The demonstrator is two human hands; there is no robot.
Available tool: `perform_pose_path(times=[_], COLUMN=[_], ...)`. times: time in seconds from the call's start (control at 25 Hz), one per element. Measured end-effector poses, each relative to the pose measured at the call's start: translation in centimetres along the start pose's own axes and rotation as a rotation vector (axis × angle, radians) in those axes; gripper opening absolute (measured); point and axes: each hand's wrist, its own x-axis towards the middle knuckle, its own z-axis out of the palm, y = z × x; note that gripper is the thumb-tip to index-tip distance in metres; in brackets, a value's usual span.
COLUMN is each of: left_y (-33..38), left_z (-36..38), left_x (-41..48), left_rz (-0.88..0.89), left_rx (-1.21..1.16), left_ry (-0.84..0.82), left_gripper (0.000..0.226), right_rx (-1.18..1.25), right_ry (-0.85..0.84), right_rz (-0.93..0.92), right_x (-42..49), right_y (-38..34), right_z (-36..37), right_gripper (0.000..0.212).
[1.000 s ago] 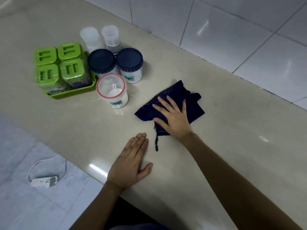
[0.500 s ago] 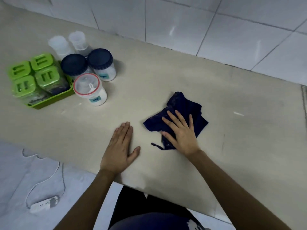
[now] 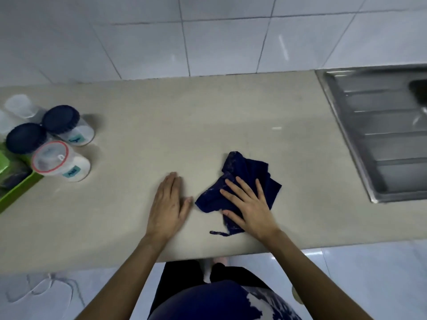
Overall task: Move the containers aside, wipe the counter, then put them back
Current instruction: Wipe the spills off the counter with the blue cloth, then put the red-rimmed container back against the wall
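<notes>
worktop (image 3: pixel 138 215) of pale beige stone ran wall to steel sink (image 3: pixel 379 144). the dark navy cloth (image 3: pixel 245 176) lay crumpled near its front edge, a loose strap trailing. the right hand (image 3: pixel 248 204) pressed flat on it, fingers spread; the left hand (image 3: pixel 167 206) lay flat and empty just beside. lidded jars (image 3: pixel 60 144) clustered at far left.

A stainless-steel sink drainboard (image 3: pixel 379 144), ribbed with parallel grooves, is set into the right end of the bench. Pale wall tiles (image 3: pixel 221 42) with grey grout lines rise behind. Below the near edge, a white cable (image 3: pixel 41 289) lies loosely on the glossy floor (image 3: pixel 346 273).
</notes>
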Motion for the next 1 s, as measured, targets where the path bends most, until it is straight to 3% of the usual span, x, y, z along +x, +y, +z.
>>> perform_pose_path(times=[0.2,0.36,0.52,0.72,0.84,1.0], left_y=[4.0,4.7,4.3,1.5,-2.1,-8.1], left_z=[1.8,2.5,2.7,1.6,0.1,-2.4], left_x=[0.7,1.0,0.8,0.2,-1.4,-4.3], left_rz=[0.187,0.239,0.252,0.196,0.078,-0.105], left_rx=[0.030,0.045,0.033,-0.051,-0.073,-0.059], left_ry=[-0.071,-0.076,-0.067,0.006,0.076,0.115], left_gripper=[0.062,0.063,0.060,0.053,0.051,0.049], right_rx=[-0.017,-0.064,-0.100,-0.180,-0.113,0.023], right_ry=[0.094,0.119,0.056,0.104,0.123,-0.007], right_rz=[0.363,0.678,0.780,0.662,0.360,-0.046], right_x=[-5.0,-8.5,-9.1,-7.8,-2.8,4.6], right_y=[2.8,5.7,6.9,6.0,1.6,-7.0], right_z=[-0.8,-1.6,-2.0,-2.8,-2.2,0.8], right_gripper=[0.058,0.063,0.071,0.068,0.063,0.060])
